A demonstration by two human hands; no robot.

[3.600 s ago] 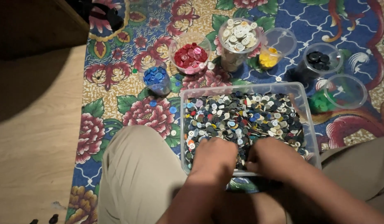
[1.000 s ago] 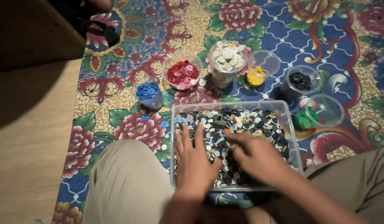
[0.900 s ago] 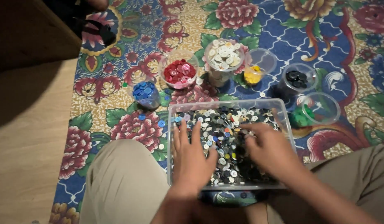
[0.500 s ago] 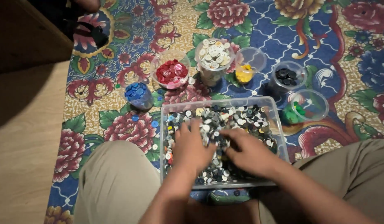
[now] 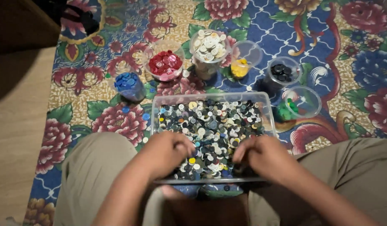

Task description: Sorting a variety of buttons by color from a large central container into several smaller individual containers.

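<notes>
A clear plastic tray (image 5: 210, 97) full of mixed buttons (image 5: 210, 125) lies on the carpet between my knees. My left hand (image 5: 166, 152) rests curled on the buttons at the tray's near left. At the near right of the tray my right hand (image 5: 260, 155) is curled too, its fingertips buried in the pile. I cannot see whether either hand has buttons inside it.
Beyond the tray stand clear cups of sorted buttons: blue (image 5: 128, 86), red (image 5: 165, 65), white (image 5: 209, 46), yellow (image 5: 242, 67), black (image 5: 282, 71), green (image 5: 296, 104). A flowered carpet (image 5: 327, 37) lies underneath; wooden floor (image 5: 17, 121) at left. Loose buttons lie near the blue cup.
Both hands have drawn back from the middle of the tray to its near edge. My left hand, flat a second ago, is now curled.
</notes>
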